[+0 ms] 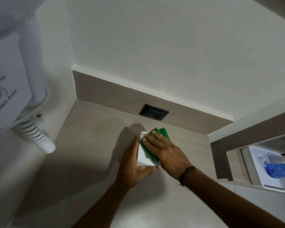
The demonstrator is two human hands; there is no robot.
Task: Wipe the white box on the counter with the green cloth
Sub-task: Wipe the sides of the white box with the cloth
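The white box stands on the grey counter near the back upstand. My left hand grips the box from its left side, with the thumb under its near edge. My right hand lies flat on top of the box, pressing the folded green cloth onto it. Most of the box's top is hidden under the cloth and my right hand. The cloth sticks out beyond my fingertips toward the wall.
A black socket sits in the upstand just behind the box. A white wall-mounted hair dryer with a coiled cord hangs at the left. At the right, a lower shelf holds a white tray with a blue plastic bottle.
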